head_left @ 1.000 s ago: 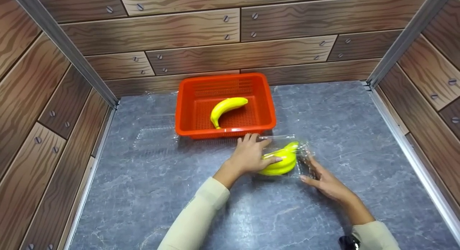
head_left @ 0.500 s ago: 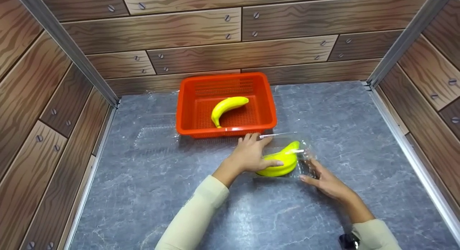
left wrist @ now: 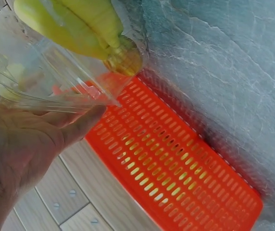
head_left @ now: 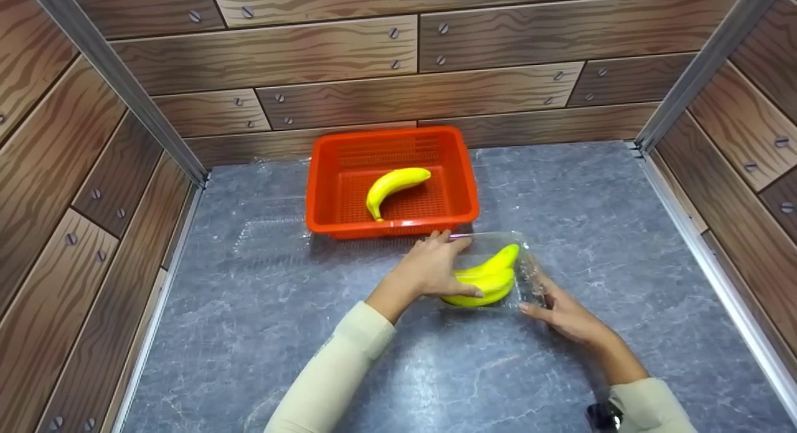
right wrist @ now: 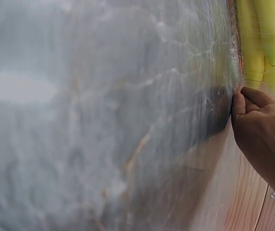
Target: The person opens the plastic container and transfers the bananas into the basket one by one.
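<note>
A clear plastic clamshell box (head_left: 527, 285) stands in front of the basket with a bunch of yellow bananas (head_left: 495, 282) inside. My left hand (head_left: 431, 268) spans its left part in the head view, thumb over the bananas and fingers toward the far edge. In the left wrist view, fingers of that hand lie along the clear rim (left wrist: 75, 107). My right hand (head_left: 570, 314) holds the box's right end, thumb at the near corner and fingers behind; the right wrist view shows these fingers (right wrist: 253, 98) bent at the box's edge.
A red-orange plastic basket (head_left: 314, 190) stands against the back wall, with a single banana (head_left: 395, 185) in it. Another clear plastic container (head_left: 271, 233) lies left of the basket. Wood-patterned walls (head_left: 336, 53) enclose the grey marbled table (head_left: 249, 333) on three sides.
The left thumb has shifted down toward the near side of the box. The bananas show more plainly through the plastic. The right hand has stayed at the right end.
</note>
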Motion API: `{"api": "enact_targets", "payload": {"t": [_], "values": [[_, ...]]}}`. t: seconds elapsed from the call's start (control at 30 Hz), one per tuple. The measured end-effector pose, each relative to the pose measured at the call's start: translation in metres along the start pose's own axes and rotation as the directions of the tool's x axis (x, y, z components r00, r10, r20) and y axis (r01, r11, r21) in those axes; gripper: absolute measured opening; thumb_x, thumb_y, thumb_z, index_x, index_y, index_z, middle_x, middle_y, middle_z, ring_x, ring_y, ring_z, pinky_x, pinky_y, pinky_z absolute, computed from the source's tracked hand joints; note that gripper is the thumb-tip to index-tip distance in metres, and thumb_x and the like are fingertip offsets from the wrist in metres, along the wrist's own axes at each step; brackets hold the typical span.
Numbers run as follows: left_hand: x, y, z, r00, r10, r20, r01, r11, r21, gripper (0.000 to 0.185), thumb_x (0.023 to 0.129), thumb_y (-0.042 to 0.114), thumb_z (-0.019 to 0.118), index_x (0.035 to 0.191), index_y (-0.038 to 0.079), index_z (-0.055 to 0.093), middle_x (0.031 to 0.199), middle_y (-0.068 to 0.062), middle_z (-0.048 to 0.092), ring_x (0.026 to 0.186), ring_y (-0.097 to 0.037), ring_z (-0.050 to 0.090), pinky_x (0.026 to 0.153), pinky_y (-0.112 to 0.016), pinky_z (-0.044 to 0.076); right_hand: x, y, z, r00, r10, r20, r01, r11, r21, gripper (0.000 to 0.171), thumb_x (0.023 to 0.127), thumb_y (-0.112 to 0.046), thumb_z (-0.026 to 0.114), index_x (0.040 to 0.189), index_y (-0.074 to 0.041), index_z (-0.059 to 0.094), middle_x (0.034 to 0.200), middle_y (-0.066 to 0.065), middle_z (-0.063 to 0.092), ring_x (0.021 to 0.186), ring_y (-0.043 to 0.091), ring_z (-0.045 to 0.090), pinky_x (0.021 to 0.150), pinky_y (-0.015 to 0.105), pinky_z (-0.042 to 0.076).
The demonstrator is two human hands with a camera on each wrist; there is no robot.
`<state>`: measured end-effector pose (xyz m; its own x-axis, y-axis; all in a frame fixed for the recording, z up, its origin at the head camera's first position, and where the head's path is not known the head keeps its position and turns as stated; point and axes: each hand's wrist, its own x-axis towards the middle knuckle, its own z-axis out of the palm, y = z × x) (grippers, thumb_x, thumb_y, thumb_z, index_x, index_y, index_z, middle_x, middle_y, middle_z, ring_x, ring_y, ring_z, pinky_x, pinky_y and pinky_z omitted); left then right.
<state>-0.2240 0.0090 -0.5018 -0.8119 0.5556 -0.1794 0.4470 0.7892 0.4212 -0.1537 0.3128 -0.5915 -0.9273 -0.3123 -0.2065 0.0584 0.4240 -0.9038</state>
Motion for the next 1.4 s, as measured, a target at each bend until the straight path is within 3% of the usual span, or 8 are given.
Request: {"api": "enact_targets", "payload": {"t": [0.23,0.47,0.67,0.87,0.97,1.13,1.27,1.4], "values": [[-0.001,0.001,-0.003,0.995,0.055,-0.081,-0.053,0.998,0.031,0.096,0.081,0.076,0.077,0.159,0.026,0.052,0.168,-0.014,0.047,0.153,-0.042,0.049,0.123,-0.057,0.046,-0.002,0.000,0.001,1.000,0.005,-0.016,-0.006,0.999,-0.037,0.103,0.103,-0.030,0.070,0.173,-0.014,-0.003,0.178,0.029,0.003,0.162,0.059,0.009,0.130,0.073,0.009],[-0.008,0.001,-0.001,0.986,0.025,-0.164,-0.045,0.991,-0.125,0.084,0.085,0.071,0.077,0.153,0.026,0.060,0.165,-0.005,0.053,0.156,-0.034,0.047,0.124,-0.056,0.044,-0.004,0.000,0.002,0.999,-0.031,-0.039,0.029,0.999,-0.030,0.095,0.102,-0.022,0.072,0.169,0.005,0.010,0.174,0.034,0.017,0.162,0.055,0.018,0.130,0.066,0.012],[-0.012,0.003,-0.002,0.966,0.007,-0.259,-0.051,0.985,-0.163,0.076,0.085,0.067,0.080,0.145,0.025,0.066,0.150,0.002,0.064,0.137,-0.024,0.063,0.115,-0.050,0.052,-0.005,0.001,0.002,0.998,-0.057,-0.036,0.056,0.998,-0.021,0.099,0.101,-0.022,0.073,0.172,-0.008,0.005,0.176,0.030,0.015,0.161,0.056,0.017,0.129,0.072,0.012],[-0.014,0.004,-0.011,0.937,-0.019,-0.348,-0.051,0.980,-0.191,0.072,0.087,0.066,0.080,0.140,0.020,0.069,0.141,0.002,0.071,0.129,-0.024,0.068,0.109,-0.047,0.056,-0.003,0.003,0.000,0.998,-0.061,-0.022,0.060,0.998,-0.036,0.101,0.101,-0.026,0.073,0.174,-0.018,0.003,0.178,0.026,0.007,0.160,0.059,0.015,0.128,0.074,0.011],[-0.013,0.002,-0.015,0.910,-0.031,-0.413,-0.067,0.973,-0.219,0.068,0.089,0.063,0.079,0.139,0.017,0.070,0.132,-0.001,0.074,0.118,-0.024,0.071,0.101,-0.044,0.060,-0.001,0.004,-0.001,0.997,-0.076,-0.018,0.075,0.997,-0.034,0.100,0.102,-0.026,0.072,0.174,-0.019,0.003,0.180,0.022,0.005,0.162,0.057,0.015,0.129,0.072,0.011],[-0.009,-0.003,-0.018,0.851,-0.046,-0.523,-0.123,0.951,-0.284,0.057,0.095,0.051,0.079,0.137,0.013,0.070,0.121,-0.005,0.076,0.100,-0.022,0.070,0.091,-0.039,0.060,-0.001,0.005,0.000,0.996,-0.085,-0.015,0.085,0.996,-0.034,0.100,0.102,-0.025,0.072,0.174,-0.021,0.004,0.181,0.016,0.005,0.165,0.051,0.011,0.129,0.069,0.010],[-0.005,-0.008,-0.016,0.790,-0.083,-0.608,-0.178,0.917,-0.357,0.053,0.097,0.043,0.079,0.137,0.010,0.070,0.124,-0.008,0.077,0.108,-0.022,0.073,0.099,-0.038,0.061,-0.004,0.004,0.002,0.997,-0.074,-0.010,0.074,0.997,-0.029,0.101,0.101,-0.024,0.073,0.174,-0.024,0.004,0.182,0.013,0.003,0.166,0.048,0.010,0.129,0.065,0.008],[0.000,-0.011,-0.013,0.718,-0.128,-0.684,-0.247,0.872,-0.423,0.047,0.098,0.034,0.078,0.135,0.005,0.071,0.124,-0.012,0.077,0.114,-0.025,0.074,0.102,-0.038,0.060,-0.006,0.004,0.003,0.998,-0.065,-0.005,0.065,0.998,-0.013,0.101,0.101,-0.024,0.074,0.174,-0.020,0.004,0.182,0.013,0.002,0.166,0.049,0.010,0.127,0.063,0.009]]}}
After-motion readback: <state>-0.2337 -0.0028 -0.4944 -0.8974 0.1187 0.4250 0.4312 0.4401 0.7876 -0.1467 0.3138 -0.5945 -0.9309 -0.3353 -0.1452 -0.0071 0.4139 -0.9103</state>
